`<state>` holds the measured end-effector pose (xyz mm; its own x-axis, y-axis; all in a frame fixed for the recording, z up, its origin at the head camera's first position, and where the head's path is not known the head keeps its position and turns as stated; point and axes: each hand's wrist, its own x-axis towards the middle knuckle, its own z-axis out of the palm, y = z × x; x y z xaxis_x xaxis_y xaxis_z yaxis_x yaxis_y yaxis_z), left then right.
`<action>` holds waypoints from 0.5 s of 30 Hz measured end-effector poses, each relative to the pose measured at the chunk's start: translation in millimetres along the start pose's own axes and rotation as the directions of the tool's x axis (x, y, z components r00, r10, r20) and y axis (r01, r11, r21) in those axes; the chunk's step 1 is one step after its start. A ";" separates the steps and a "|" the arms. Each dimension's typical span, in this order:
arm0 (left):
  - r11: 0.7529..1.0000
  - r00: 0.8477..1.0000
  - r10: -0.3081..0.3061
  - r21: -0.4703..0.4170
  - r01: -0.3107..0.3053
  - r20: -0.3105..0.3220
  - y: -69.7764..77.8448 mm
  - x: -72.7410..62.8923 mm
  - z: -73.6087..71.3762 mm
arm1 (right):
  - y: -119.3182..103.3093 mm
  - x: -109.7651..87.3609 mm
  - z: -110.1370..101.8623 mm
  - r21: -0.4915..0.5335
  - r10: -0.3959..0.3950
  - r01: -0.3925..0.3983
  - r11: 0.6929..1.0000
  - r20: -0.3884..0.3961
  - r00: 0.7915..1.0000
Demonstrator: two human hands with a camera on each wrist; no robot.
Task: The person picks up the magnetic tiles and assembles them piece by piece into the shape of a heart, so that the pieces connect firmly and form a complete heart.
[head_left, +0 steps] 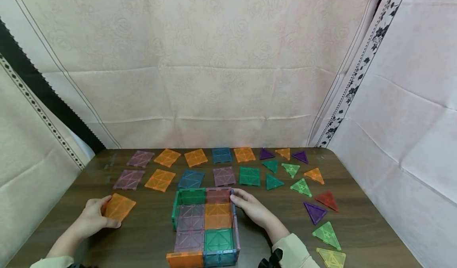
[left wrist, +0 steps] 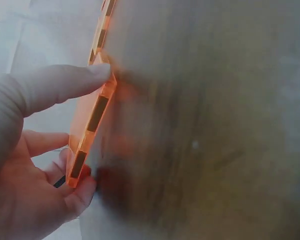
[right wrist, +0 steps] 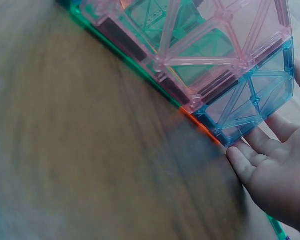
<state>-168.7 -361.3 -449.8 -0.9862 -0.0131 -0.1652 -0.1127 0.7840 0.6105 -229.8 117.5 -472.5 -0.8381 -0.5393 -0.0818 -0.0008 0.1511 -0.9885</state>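
My left hand (head_left: 93, 216) pinches an orange square magnetic tile (head_left: 120, 207) by its edges. In the left wrist view the thumb lies on the near corner of the orange tile (left wrist: 90, 122), with fingers under its lower end. My right hand (head_left: 251, 206) touches the far right corner of an open-topped box of clear magnetic tiles (head_left: 236, 236). Green, pink and blue tiles form its walls, and an orange tile (head_left: 185, 259) stands at the near left. Purple, orange and green squares line its floor. In the right wrist view, fingertips rest against a blue wall tile (right wrist: 257, 95).
Behind the box lie loose squares, including purple (head_left: 129, 179), orange (head_left: 160, 180), blue (head_left: 191, 178) and green (head_left: 249, 176) ones. Several triangles, among them a red one (head_left: 327, 200) and a yellow one (head_left: 332, 257), are spread along the right side of the wooden table (head_left: 150, 228).
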 end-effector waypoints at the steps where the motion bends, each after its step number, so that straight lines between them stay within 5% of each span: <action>1: 1.000 1.000 0.006 -0.019 -0.006 -0.007 0.7 -1.5 1.0 | 0.2 0.3 -0.1 0.001 0.001 -0.001 1.000 -0.001 1.000; 7: 0.999 0.994 0.040 -0.021 -0.042 -0.099 3.9 -10.7 7.1 | 0.9 0.2 -0.4 -0.003 0.005 -0.005 1.000 -0.002 1.000; 15: 0.998 0.990 0.031 -0.050 -0.039 -0.139 19.2 -24.8 10.0 | 1.6 0.2 -0.4 0.006 0.013 -0.013 1.000 -0.003 1.000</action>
<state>-145.2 -339.7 -441.7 -0.9965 -0.0747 -0.0367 -0.0805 0.7521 0.6541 -230.3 118.0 -474.0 -0.8397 -0.5349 -0.0938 0.0129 0.1530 -0.9881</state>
